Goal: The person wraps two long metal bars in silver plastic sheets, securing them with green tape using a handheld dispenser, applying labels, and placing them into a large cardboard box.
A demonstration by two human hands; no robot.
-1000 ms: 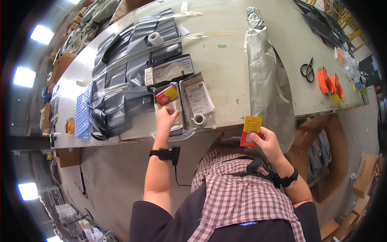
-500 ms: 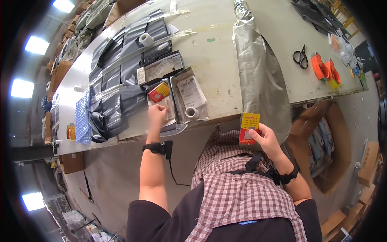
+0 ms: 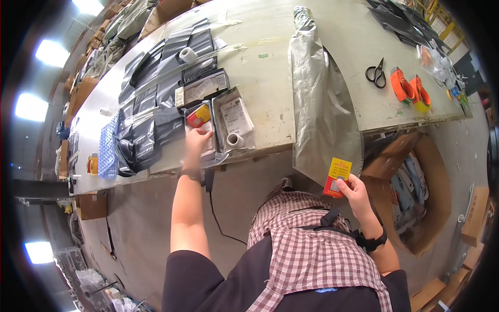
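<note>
My right hand (image 3: pixel 355 192) pinches a yellow and red card (image 3: pixel 338 176) by its lower edge, in front of the table edge. My left hand (image 3: pixel 198 141) is at a small tray (image 3: pixel 206 156) of paper slips on the table edge, its fingers pinched together; whatever they may hold is too small to tell. Just beyond those fingers lies a red and yellow stack of cards (image 3: pixel 198 116). Beside it, a second tray (image 3: pixel 220 125) holds white labels (image 3: pixel 237 115) and a white cardboard roll (image 3: pixel 235 140). A long silvery-green plastic bag (image 3: pixel 319 93) drapes off the table near my right hand.
Black plastic bags (image 3: pixel 169 73) and bubble wrap (image 3: pixel 108 151) cover the left of the table. On the right are black scissors (image 3: pixel 376 74) and two orange tape dispensers (image 3: pixel 410 89). Under the right edge stands an open cardboard box (image 3: pixel 434 203) of packed goods.
My right hand has moved a little right and down with the card, off the bag. My left hand has shifted slightly up and left at the tray. The head view has turned a bit.
</note>
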